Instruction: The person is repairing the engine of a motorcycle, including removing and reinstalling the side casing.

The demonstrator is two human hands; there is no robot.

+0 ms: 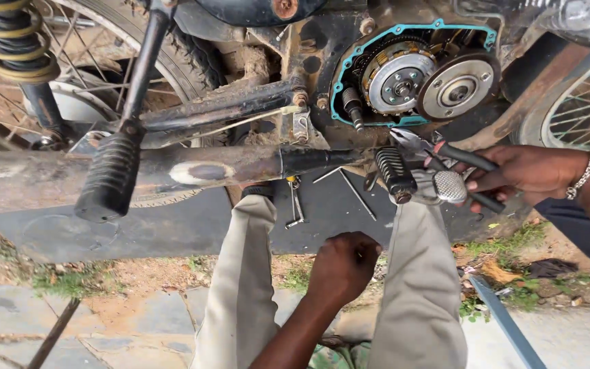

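My right hand (524, 171) grips black-handled pliers (462, 157); their jaws point left, just under the open engine case. A silver knurled pedal tip (449, 186) and a ribbed black footrest (395, 172) sit right by this hand. Above them lie the exposed clutch (399, 78) and a round metal disc (459, 87), ringed by a teal gasket (339, 78). My left hand (343, 265) hangs low between my knees with fingers curled; nothing shows in it. My legs are in beige trousers (240, 287).
A rusty exhaust pipe (172, 171) runs across the left. In front of it a lever with a black rubber peg (109, 174) hangs down. A wrench (295, 208) and a thin rod (358, 195) lie on the dark mat (172, 229). Spoked wheels stand at both sides.
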